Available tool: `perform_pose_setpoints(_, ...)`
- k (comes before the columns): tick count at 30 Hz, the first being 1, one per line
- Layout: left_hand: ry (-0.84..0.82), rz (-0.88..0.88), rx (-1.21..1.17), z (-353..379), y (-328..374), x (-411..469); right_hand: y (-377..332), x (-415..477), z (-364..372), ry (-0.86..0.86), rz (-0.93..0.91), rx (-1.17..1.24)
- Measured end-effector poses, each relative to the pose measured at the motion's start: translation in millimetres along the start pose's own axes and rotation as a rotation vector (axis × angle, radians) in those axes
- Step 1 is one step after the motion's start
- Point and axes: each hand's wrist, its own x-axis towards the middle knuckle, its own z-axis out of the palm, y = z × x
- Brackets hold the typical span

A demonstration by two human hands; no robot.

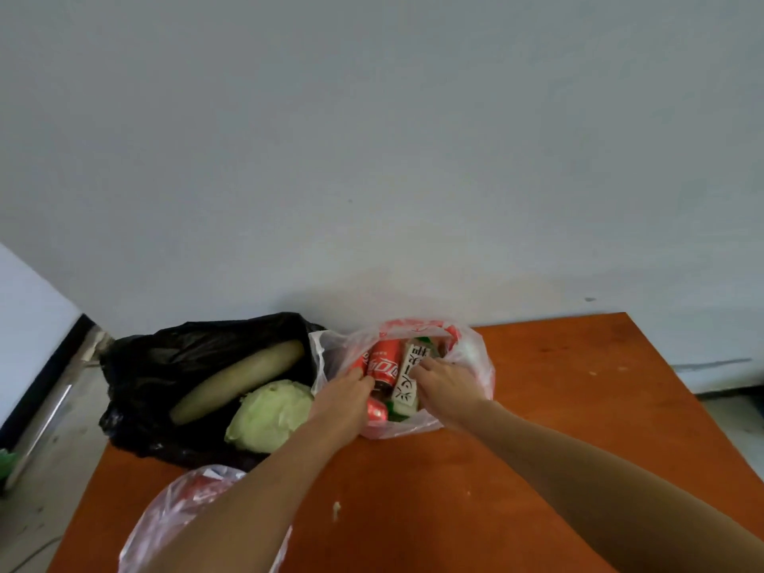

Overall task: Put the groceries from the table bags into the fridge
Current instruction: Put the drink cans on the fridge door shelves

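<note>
I judge the task barely begun. Both hands are inside the clear bag (479,366) on the table (558,407): my left hand (349,388) grips a red cola can (384,359), and my right hand (448,386) pinches a white-labelled pack (407,376). The cabbage (270,415) and pale gourd (239,378) wait in the black bag (157,357). I see no fridge.

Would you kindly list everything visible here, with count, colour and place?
table: one, orange-brown, below
black bag: one, black, table's far-left corner
gourd: one, pale green, in black bag
cabbage: one, light green, in black bag
clear bag: one, red-printed, table's far middle
cans: about three, red, in clear bag
packet: one, white, beside cans
second clear bag: one, red-printed, near left
left hand: one, at cans
right hand: one, at packet
</note>
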Motion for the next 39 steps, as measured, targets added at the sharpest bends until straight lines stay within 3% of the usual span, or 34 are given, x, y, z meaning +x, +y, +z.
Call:
perform_pose_setpoints(6, -0.168, 0.057, 0.165, 42.3, -18.6, 43.3, 19.2, 47.4, 37.8, -0.280, -0.018, -0.119)
perform_pose_setpoints(12, -0.267, 0.077, 0.341, 62.8, -30.2, 49.2, 58.4, 35.6, 59.2, -0.366, 0.098, -0.311)
perform_pose_setpoints(14, -0.283, 0.067, 0.386, 65.1, -30.8, 50.7, 68.6, 27.3, 54.8, -0.412, 0.092, -0.222)
perform_pose_setpoints(15, -0.289, 0.068, 0.410, 65.1, -30.0, 51.9, 71.2, 25.7, 49.0, -0.404, 0.022, -0.227)
perform_pose_setpoints(20, -0.279, 0.126, 0.448, 60.5, -22.5, 55.2, 73.4, 8.0, 46.7, -0.329, 0.023, -0.177)
perform_pose_setpoints(23, -0.263, 0.147, 0.399, 54.9, -19.9, 48.2, 61.9, 7.1, 43.9, -0.278, 0.028, -0.332)
perform_pose_setpoints(25, -0.252, 0.147, 0.353, 51.8, -18.2, 40.4, 53.7, 12.3, 45.9, -0.264, -0.092, -0.432)
perform_pose_setpoints(28, -0.250, 0.133, 0.285, 48.4, -17.3, 26.2, 46.9, 21.2, 63.8, -0.315, -0.245, -0.551)
perform_pose_setpoints(32, -0.186, 0.122, 0.229, 41.6, -21.5, 12.4, 47.7, 33.7, 80.3, -0.397, -0.270, -0.701)
perform_pose_setpoints(39, -0.124, 0.059, 0.195, 31.5, -32.8, -2.6, 54.1, 35.9, 80.5, -0.354, -0.359, -0.635)
